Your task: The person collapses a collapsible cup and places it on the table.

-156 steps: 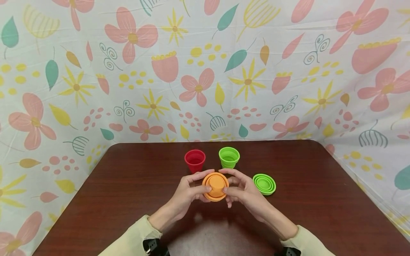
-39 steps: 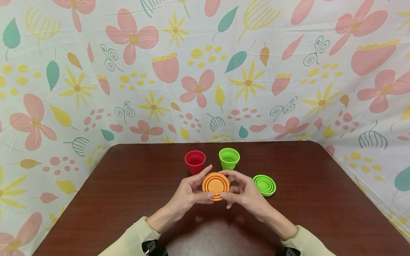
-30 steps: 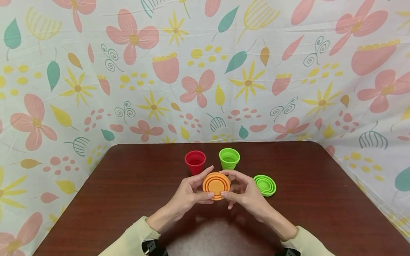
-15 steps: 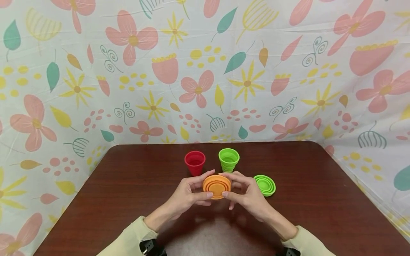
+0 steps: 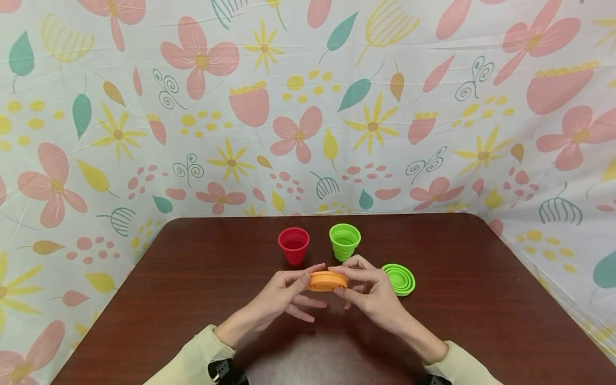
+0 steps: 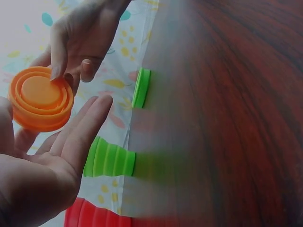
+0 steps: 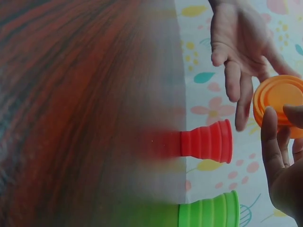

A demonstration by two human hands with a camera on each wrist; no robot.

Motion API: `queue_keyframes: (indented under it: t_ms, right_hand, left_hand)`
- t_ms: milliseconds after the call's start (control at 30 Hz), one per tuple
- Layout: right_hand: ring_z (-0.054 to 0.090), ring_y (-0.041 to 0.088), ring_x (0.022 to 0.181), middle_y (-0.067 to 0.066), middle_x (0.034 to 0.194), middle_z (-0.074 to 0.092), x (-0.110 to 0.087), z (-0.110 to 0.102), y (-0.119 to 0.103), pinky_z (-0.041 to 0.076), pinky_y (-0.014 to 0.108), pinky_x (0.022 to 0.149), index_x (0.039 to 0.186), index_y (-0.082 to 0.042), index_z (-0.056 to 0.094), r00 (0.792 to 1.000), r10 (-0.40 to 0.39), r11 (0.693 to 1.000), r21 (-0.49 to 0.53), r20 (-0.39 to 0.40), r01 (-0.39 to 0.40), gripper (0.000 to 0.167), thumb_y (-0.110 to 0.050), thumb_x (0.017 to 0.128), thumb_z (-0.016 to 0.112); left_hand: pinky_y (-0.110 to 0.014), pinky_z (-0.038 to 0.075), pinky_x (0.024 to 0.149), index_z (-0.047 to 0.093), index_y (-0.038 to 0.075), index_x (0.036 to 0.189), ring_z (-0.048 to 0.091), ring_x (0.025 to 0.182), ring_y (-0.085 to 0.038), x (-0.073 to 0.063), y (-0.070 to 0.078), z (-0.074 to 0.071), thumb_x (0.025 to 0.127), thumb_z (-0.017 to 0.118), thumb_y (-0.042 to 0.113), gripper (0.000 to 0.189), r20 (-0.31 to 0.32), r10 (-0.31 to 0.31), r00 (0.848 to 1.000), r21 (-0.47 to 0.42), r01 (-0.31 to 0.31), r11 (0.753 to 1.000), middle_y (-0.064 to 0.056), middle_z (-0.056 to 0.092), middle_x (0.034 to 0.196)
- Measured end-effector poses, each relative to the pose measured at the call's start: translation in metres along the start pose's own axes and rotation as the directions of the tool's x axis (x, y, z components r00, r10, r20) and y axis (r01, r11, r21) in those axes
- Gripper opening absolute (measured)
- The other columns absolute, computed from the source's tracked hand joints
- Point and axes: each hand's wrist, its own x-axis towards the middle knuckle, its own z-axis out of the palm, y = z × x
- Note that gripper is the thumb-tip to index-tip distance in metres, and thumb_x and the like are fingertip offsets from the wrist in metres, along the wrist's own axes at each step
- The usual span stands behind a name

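Between my two hands, above the table, is a collapsed orange collapsible cup (image 5: 327, 282), seen nearly edge-on in the head view. Its nested rings show in the left wrist view, where the cup (image 6: 40, 94) faces that camera. My left hand (image 5: 281, 297) pinches its left side between thumb and index finger, with the other fingers stretched out below. On the opposite side, my right hand (image 5: 380, 299) grips the cup with thumb below and fingers along the upper rim. The right wrist view shows the cup (image 7: 279, 94) partly covered by the right fingers.
Beyond the hands, an expanded red cup (image 5: 294, 246) and an expanded green cup (image 5: 344, 241) stand upright on the brown table (image 5: 202, 278). A collapsed green cup (image 5: 398, 279) lies right of my right hand. A flower-patterned cloth (image 5: 308, 107) hangs behind the table.
The orange cup has tipped from facing the head camera to nearly edge-on. Its middle, bulging at first, later lay flat within the rings. My left thumb moved up its side and lower fingers spread.
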Motion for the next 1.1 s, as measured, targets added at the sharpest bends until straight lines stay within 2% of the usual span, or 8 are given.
queue_keyframes:
  t_ms: [167,300,433,567,700,833,1100]
  right_hand:
    - [0.067,0.029,0.069,0.013,0.106,0.051,-0.0008,0.0028,-0.0006,0.063,0.04,0.053,0.126,0.002,0.075,0.999,-0.033,0.999,-0.029,-0.012,0.033,0.039,0.015,0.089,0.075]
    - [0.064,0.034,0.061,0.01,0.106,0.05,-0.0013,0.0034,0.0009,0.063,0.038,0.055,0.124,0.001,0.076,0.999,-0.05,0.998,-0.047,-0.017,0.049,0.04,0.017,0.088,0.074]
    - [0.063,0.027,0.059,0.01,0.106,0.048,-0.0017,0.0026,0.0013,0.062,0.032,0.057,0.124,0.001,0.076,0.998,-0.062,0.996,-0.066,-0.013,0.061,0.041,0.018,0.086,0.075]
    - [0.067,0.02,0.077,0.013,0.11,0.049,-0.0016,0.001,-0.0001,0.063,0.03,0.066,0.13,-0.001,0.074,1.0,-0.013,0.997,-0.075,-0.013,0.012,0.048,0.012,0.084,0.081]
    - [0.07,0.025,0.102,0.018,0.117,0.051,-0.0015,-0.0002,-0.0013,0.064,0.037,0.083,0.142,-0.007,0.067,0.997,0.078,0.996,-0.048,0.012,-0.078,0.063,0.003,0.084,0.087]
    - [0.07,0.031,0.11,0.018,0.123,0.051,-0.001,-0.0005,-0.0012,0.061,0.038,0.093,0.148,-0.013,0.063,0.988,0.151,0.988,-0.025,0.031,-0.151,0.069,0.0,0.084,0.088]
    - [0.07,0.029,0.112,0.015,0.123,0.056,0.0044,-0.0009,-0.0002,0.06,0.035,0.096,0.15,-0.012,0.06,0.982,0.184,0.979,-0.098,0.03,-0.18,0.079,-0.003,0.079,0.093]
  left_hand:
    - [-0.056,0.063,0.08,0.047,0.004,0.158,0.067,0.115,-0.05,0.0005,-0.0007,-0.0001,0.114,0.048,0.032,0.052,0.02,0.0,1.0,-0.025,0.0,1.0,-0.021,0.06,0.145]
    - [-0.057,0.062,0.084,0.044,-0.002,0.158,0.068,0.115,-0.047,0.0008,-0.0006,-0.0003,0.112,0.053,0.033,0.058,0.023,0.002,1.0,-0.056,0.0,0.998,-0.023,0.062,0.142]
    - [-0.058,0.06,0.088,0.042,-0.003,0.158,0.069,0.114,-0.045,0.0008,-0.0003,-0.0011,0.109,0.06,0.034,0.064,0.009,0.0,1.0,-0.087,0.001,0.996,-0.025,0.064,0.139]
    - [-0.057,0.059,0.091,0.042,-0.002,0.158,0.071,0.113,-0.042,0.0004,-0.0005,-0.0016,0.106,0.066,0.027,0.064,-0.008,-0.002,1.0,-0.108,0.001,0.994,-0.025,0.063,0.14]
    - [-0.054,0.059,0.093,0.044,0.0,0.158,0.073,0.111,-0.036,0.0003,-0.0009,-0.0015,0.103,0.07,0.012,0.063,-0.043,0.021,0.999,-0.12,-0.026,0.992,-0.023,0.061,0.143]
    - [-0.052,0.059,0.093,0.046,0.003,0.158,0.074,0.109,-0.032,0.0007,-0.0016,-0.0012,0.096,0.075,0.0,0.069,-0.076,0.058,0.995,-0.125,-0.067,0.99,-0.02,0.06,0.146]
    - [-0.047,0.061,0.091,0.043,0.003,0.16,0.076,0.103,-0.028,0.0001,-0.004,-0.0002,0.09,0.078,-0.009,0.079,-0.099,0.099,0.99,-0.075,-0.106,0.992,-0.015,0.053,0.155]
